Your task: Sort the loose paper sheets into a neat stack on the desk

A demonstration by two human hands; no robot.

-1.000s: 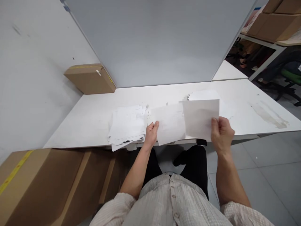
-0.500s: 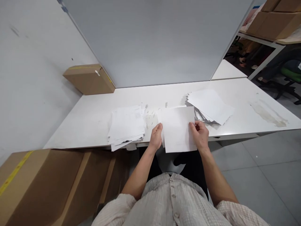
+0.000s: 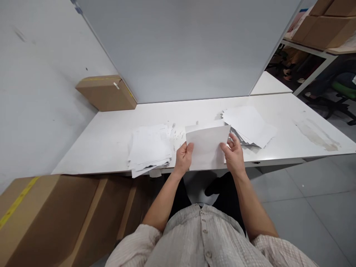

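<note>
Between my hands are white paper sheets, held tilted over the table's front edge. A second sheet's edge shows behind the front one at the top. My left hand grips the left side, its thumb on the front face. On the right side, my right hand pinches the paper with the thumb in front, its other fingers partly spread behind. Left of my hands lies an uneven stack of papers overhanging the front edge. To the right, a fanned pile of papers rests on the table.
The white table has scuffs and stains. A grey-white panel rises along its back. A flat cardboard box leans at the back left. Large cardboard boxes stand below at the left. A chair is at the far right.
The papers have been raised and tilted, and the front sheet now lines up more with the one behind. My right hand has shifted slightly left and up.
</note>
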